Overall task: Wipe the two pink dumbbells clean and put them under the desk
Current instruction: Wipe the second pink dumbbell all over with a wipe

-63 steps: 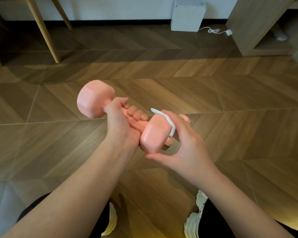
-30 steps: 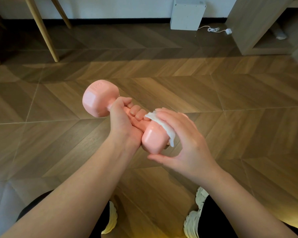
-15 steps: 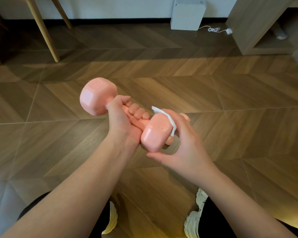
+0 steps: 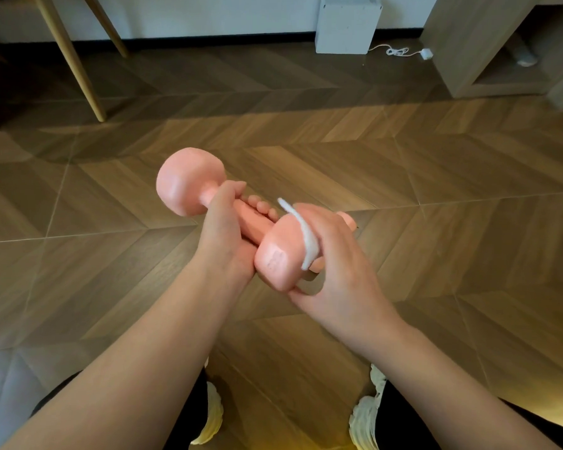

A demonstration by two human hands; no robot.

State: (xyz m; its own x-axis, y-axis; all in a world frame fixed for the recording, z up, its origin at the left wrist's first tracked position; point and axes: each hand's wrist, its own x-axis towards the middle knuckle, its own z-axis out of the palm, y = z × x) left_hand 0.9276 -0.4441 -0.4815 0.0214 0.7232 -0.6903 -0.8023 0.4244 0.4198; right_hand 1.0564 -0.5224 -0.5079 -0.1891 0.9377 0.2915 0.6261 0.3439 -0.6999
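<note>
One pink dumbbell (image 4: 252, 227) is held in the air above the wooden chevron floor (image 4: 436, 177), in front of the person's knees, lying on a slant with its far head up and to the left and its near head low and towards the right. The left hand (image 4: 223, 228) grips the handle, fingers wrapped right round it so that the fingertips (image 4: 262, 206) show on the upper side. The right hand (image 4: 335, 258) is cupped over the near head, its fingers curled and pressing a white wipe (image 4: 306, 241) against the head's outer side, with the thumb tucked beneath the head's lower edge. The wipe shows as a thin strip between the palm and the pink surface. A faint marking sits on the near head's flat face, too blurred to read. Just past the right knuckles a small pink piece (image 4: 346, 219) peeks out, possibly the second dumbbell on the floor, though most of it is hidden.

By the far wall stand a white box (image 4: 346, 24) with a white cable (image 4: 400, 51) trailing beside it, slanted wooden legs (image 4: 75, 60) on the left and a wooden cabinet (image 4: 462, 43) on the right. Pale sneakers (image 4: 364, 417) show at the bottom.
</note>
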